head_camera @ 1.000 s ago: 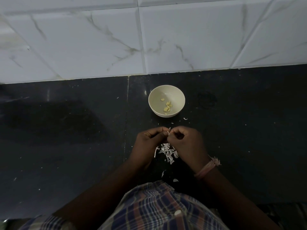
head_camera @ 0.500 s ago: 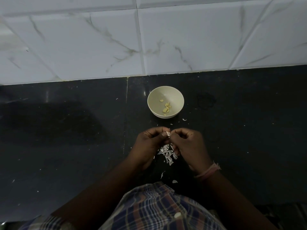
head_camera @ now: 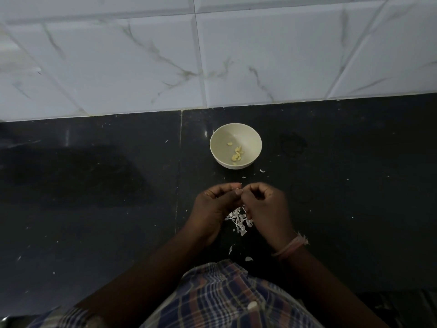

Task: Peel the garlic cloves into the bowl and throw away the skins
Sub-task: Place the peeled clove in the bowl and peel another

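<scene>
A small cream bowl [head_camera: 235, 133] stands on the dark counter and holds several peeled yellowish garlic cloves [head_camera: 237, 152]. Just in front of it my left hand [head_camera: 214, 207] and my right hand [head_camera: 266, 209] meet fingertip to fingertip, both with curled fingers pinching a small garlic clove [head_camera: 238, 191] that is mostly hidden between them. Below the hands lies a heap of white garlic skins [head_camera: 238, 220] on the counter.
The black stone counter [head_camera: 94, 209] runs left and right, with a seam left of the bowl. White marble wall tiles [head_camera: 212, 55] rise behind it. Stray skin flakes [head_camera: 262, 171] lie near the bowl and near my checked shirt [head_camera: 224, 299].
My hands stay together at the clove with only small finger movements; the white skin bit seen at the fingertips earlier is no longer visible. The bowl has not moved.
</scene>
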The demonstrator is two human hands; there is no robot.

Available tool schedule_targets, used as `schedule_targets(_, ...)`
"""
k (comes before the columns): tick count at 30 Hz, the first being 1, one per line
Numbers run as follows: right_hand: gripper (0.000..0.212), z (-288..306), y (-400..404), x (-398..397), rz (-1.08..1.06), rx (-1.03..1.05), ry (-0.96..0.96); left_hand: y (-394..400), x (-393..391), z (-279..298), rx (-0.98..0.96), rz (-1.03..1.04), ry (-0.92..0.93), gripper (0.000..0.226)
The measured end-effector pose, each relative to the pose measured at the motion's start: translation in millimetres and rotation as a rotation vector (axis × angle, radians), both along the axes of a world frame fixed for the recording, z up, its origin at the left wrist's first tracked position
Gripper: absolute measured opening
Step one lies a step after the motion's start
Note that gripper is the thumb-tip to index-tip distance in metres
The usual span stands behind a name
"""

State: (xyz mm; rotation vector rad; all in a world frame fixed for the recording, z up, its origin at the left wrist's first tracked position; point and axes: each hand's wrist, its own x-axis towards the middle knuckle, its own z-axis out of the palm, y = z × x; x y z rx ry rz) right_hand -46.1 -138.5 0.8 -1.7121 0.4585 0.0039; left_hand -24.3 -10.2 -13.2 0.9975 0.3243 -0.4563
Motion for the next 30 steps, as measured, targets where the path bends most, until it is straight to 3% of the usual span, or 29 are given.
schedule_targets(9,0.01,-2,1,1,-0.047,0.242,0.037,4,1,2,-0.014,-0.031,0.04,0.022)
schedule_targets(16,0.015,0,-19,14,-0.067,0.096,0.039,9,4,1,0.003,-0.043,0.082,0.022)
schedule_targets(22,0.033,-8,-13,6,-0.004,-0.143,-0.01,8,4,-5,0.011,-0.055,0.069,0.022)
schedule_targets(27,0.005,-16,-10,3,0.049,-0.193,-0.046,8,3,-4,0.074,-0.062,0.018,0.024)
schedule_targets(30,0.014,-17,-9,1,0.081,-0.249,-0.081,5,2,-3,0.185,-0.064,-0.053,0.022)
